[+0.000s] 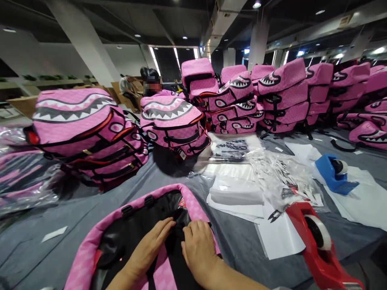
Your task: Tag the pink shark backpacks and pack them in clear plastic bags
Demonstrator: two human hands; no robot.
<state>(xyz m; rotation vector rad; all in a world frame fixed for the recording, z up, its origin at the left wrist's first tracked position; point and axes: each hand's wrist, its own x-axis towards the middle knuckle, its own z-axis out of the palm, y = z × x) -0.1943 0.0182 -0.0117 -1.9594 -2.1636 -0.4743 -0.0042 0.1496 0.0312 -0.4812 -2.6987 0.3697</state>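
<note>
A pink backpack with black lining and straps (193, 201) lies at the near edge of the grey-covered table. Both hands are on its black part, a short gap between them. My left hand (157, 235) rests on the dark material with its fingers stretched out and close together, pointing up and right. Beside it, my right hand (198, 243) has its fingers bent round black material near the pink rim; the fingertips press on it. Some red shows at the bag's upper inner corner.
Stacked pink backpacks (78, 117) line the back of the grey table (121, 193). Right of the bag are white paper sheets (281, 237), clear plastic bags (272, 173), a red tape dispenser (326, 262), a blue one (332, 177) and small black snips (274, 216). People sit behind.
</note>
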